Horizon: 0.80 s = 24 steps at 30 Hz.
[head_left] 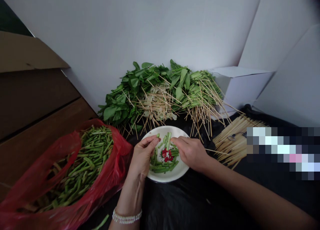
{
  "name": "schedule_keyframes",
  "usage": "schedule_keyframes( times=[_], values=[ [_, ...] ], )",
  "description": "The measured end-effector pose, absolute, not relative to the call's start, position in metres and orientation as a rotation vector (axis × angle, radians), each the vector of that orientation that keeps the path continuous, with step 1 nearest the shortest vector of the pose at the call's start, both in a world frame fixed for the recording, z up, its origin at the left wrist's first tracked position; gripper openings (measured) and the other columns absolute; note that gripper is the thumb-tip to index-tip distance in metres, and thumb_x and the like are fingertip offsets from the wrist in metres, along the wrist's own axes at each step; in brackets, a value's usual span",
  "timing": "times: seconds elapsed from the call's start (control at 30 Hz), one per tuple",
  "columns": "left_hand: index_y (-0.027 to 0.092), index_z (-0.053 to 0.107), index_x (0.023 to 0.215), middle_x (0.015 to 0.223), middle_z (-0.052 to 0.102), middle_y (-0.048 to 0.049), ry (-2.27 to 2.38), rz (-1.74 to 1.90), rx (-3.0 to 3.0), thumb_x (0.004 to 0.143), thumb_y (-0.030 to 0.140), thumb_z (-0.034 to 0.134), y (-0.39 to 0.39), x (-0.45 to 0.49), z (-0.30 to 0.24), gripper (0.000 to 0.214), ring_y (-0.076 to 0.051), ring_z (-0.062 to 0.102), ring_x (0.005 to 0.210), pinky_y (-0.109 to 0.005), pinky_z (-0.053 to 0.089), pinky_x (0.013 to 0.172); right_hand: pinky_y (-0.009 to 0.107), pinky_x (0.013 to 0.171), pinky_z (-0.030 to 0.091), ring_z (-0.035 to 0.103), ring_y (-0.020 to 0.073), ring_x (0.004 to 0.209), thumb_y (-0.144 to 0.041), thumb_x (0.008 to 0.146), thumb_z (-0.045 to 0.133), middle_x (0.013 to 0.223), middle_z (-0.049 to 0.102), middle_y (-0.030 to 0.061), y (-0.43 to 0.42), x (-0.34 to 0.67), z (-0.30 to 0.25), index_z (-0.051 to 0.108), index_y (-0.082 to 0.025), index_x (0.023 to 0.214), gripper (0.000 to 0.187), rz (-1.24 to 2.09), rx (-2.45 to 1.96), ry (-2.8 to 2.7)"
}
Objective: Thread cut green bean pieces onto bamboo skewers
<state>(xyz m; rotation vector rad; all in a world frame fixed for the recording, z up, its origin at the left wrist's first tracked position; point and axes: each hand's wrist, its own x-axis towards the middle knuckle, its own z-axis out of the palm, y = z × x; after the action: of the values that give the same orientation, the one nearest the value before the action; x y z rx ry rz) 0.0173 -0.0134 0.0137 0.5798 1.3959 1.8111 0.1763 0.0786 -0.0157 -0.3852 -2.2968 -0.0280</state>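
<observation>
Left hand [142,155], lower centre, is pinched narrow on a short stem [158,136] just over the plate's top edge, so the piece stays clear of the heap below. Right hand [191,151] is also closed narrow. A thin skewer [215,151] appears to run out of it toward the right, held low and near level, with its tip end hidden by the fingers. The plate [172,178] sits between both hands, touching neither wrist, within easy reach. It holds cut stems and red bits [167,154], maybe chilli.

The bag [117,163] at lower left is full of cut stems. Its mouth gapes toward the plate, just beside it. A greens pile [155,89], already on sticks, is stacked top centre against the wall [150,23], out of the hands' way. Bare skewers [232,136] fan out at right, near the right hand. Bracelet [126,217] on the left wrist.

A black cloth [175,206] covers the bench. White box [240,83] upper right, brown cardboard [30,53] upper left. A patch at right is pixelated.
</observation>
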Motion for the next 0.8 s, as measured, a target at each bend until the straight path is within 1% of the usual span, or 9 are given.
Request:
schedule_keyframes(
  times=[0.17,0.23,0.33,0.43,0.5,0.57,0.63,0.7,0.8],
  values=[
    [0.013,0.073,0.071,0.074,0.066,-0.0004,1.398,1.778,0.671,0.054,0.024,0.086,-0.012,0.024,0.011,0.024,0.001,0.034,0.043,-0.014,0.023,0.037,0.024,0.062,0.042,0.059,0.0136,0.067,-0.009,0.087,0.038,0.076,0.065,0.003,0.077,0.175,-0.016,0.062,-0.014,0.105,0.03,-0.018,-0.393,-2.314],
    [0.013,0.072,0.073,0.069,0.063,0.0013,1.39,1.775,0.678,0.056,0.025,0.085,-0.012,0.025,0.01,0.024,0.001,0.033,0.043,-0.013,0.023,0.037,0.023,0.062,0.042,0.059,0.0132,0.067,-0.009,0.087,0.038,0.077,0.065,0.0033,0.076,0.175,-0.015,0.061,-0.014,0.105,0.03,-0.028,-0.396,-2.313],
    [0.012,0.073,0.082,0.064,0.056,0.0031,1.32,1.764,0.646,0.059,0.026,0.084,-0.012,0.025,0.012,0.028,0.0,0.033,0.044,-0.012,0.024,0.038,0.023,0.061,0.041,0.059,0.0126,0.065,-0.009,0.088,0.038,0.076,0.065,0.0028,0.077,0.176,-0.013,0.061,-0.014,0.106,0.03,-0.053,-0.408,-2.304],
    [0.012,0.072,0.095,0.079,0.06,-0.0021,1.211,1.791,0.514,0.067,0.024,0.078,-0.012,0.021,0.017,0.031,-0.002,0.043,0.053,-0.011,0.031,0.042,0.024,0.059,0.039,0.058,0.0128,0.062,-0.01,0.089,0.038,0.075,0.064,0.0023,0.079,0.177,-0.011,0.062,-0.014,0.105,0.03,-0.08,-0.427,-2.28],
    [0.013,0.07,0.099,0.091,0.062,-0.0056,1.128,1.813,0.41,0.07,0.015,0.071,-0.013,0.017,0.02,0.029,-0.004,0.048,0.059,-0.012,0.037,0.046,0.025,0.058,0.039,0.057,0.0128,0.061,-0.011,0.089,0.039,0.075,0.064,0.0025,0.08,0.178,-0.01,0.063,-0.013,0.105,0.029,-0.091,-0.431,-2.267],
    [0.013,0.068,0.102,0.096,0.062,-0.0072,1.036,1.816,0.355,0.066,0.001,0.061,-0.015,0.015,0.021,0.039,-0.006,0.052,0.065,-0.013,0.043,0.051,0.025,0.057,0.039,0.057,0.0128,0.061,-0.011,0.089,0.039,0.075,0.065,0.0027,0.08,0.178,-0.011,0.063,-0.013,0.105,0.03,-0.098,-0.426,-2.264],
    [0.013,0.067,0.104,0.098,0.062,-0.0078,0.973,1.809,0.346,0.056,-0.01,0.05,-0.016,0.013,0.022,0.055,-0.007,0.055,0.069,-0.014,0.045,0.055,0.025,0.057,0.039,0.056,0.0127,0.06,-0.011,0.088,0.039,0.075,0.064,0.0027,0.08,0.178,-0.012,0.063,-0.013,0.106,0.03,-0.101,-0.415,-2.272],
    [0.013,0.067,0.105,0.098,0.062,-0.0072,0.963,1.804,0.343,0.049,-0.014,0.043,-0.016,0.014,0.022,0.066,-0.007,0.057,0.073,-0.013,0.047,0.058,0.025,0.057,0.039,0.056,0.0128,0.061,-0.01,0.088,0.039,0.074,0.064,0.0029,0.08,0.177,-0.013,0.063,-0.012,0.105,0.03,-0.1,-0.404,-2.28],
    [0.012,0.067,0.104,0.096,0.063,-0.0059,0.997,1.813,0.326,0.049,-0.018,0.041,-0.015,0.016,0.022,0.068,-0.006,0.059,0.076,-0.01,0.048,0.063,0.026,0.057,0.039,0.055,0.0132,0.061,-0.011,0.088,0.038,0.073,0.063,0.0027,0.078,0.177,-0.013,0.063,-0.013,0.104,0.03,-0.097,-0.408,-2.293]
  ],
)
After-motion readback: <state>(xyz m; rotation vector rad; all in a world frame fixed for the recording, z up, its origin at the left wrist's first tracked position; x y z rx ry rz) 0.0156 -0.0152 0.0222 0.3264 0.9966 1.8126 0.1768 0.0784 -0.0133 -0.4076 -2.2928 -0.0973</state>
